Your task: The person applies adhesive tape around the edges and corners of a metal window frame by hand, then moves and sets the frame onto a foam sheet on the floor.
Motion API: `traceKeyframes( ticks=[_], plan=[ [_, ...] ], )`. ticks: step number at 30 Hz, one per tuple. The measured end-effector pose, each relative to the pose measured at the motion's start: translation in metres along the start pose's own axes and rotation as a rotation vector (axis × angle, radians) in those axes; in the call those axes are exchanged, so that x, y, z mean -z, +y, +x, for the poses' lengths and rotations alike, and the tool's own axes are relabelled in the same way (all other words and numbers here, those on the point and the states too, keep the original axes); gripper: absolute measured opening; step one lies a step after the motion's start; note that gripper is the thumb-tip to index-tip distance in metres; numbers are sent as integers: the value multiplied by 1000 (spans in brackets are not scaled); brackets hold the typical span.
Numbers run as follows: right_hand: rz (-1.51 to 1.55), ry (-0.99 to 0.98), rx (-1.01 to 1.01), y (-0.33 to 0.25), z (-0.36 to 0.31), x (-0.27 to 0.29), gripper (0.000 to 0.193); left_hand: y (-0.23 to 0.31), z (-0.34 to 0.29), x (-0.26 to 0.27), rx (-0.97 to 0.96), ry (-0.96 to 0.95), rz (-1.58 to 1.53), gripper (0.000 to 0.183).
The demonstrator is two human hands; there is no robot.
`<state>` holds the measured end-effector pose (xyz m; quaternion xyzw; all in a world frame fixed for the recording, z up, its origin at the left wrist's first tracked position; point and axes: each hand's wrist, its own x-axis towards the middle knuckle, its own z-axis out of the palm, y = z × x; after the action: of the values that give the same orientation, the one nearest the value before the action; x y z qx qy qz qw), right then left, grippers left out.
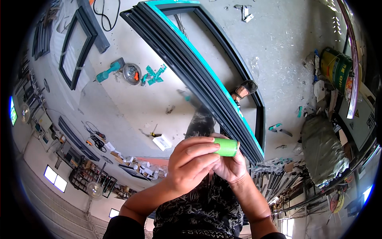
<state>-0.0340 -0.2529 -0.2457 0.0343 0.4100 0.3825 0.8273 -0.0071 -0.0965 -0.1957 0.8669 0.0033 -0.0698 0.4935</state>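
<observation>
Both of my hands hold a small bright green cylinder (227,147), perhaps a roll, in front of my body. The fingers of my left hand (191,163) press along its left end. My right hand (232,166) grips it from below and the right, with the thumb at its right end. What the covered fingertips do behind it is hidden. Just beyond my hands, a dark grey frame (199,75) with a turquoise strip runs diagonally from the upper left to the lower right. One of my feet (244,89) stands within its opening.
On the floor to the left lie a turquoise power tool (107,71), a metal bowl (131,74) and turquoise tape scraps (154,74). A white box (162,142) is nearer. A smaller dark frame (77,47) lies at the far left. Buckets (336,67) and a covered heap (324,147) occupy the right.
</observation>
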Motion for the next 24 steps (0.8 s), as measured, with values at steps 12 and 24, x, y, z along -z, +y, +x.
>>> traceKeyframes(
  ticks=[12,24],
  plan=[
    [-229,39,46,-7,0,-4,79,4,19,31,165,-191,48,26],
    [-474,153,114,-6,-1,-19,69,-8,19,29,-10,-335,357,17]
  ],
)
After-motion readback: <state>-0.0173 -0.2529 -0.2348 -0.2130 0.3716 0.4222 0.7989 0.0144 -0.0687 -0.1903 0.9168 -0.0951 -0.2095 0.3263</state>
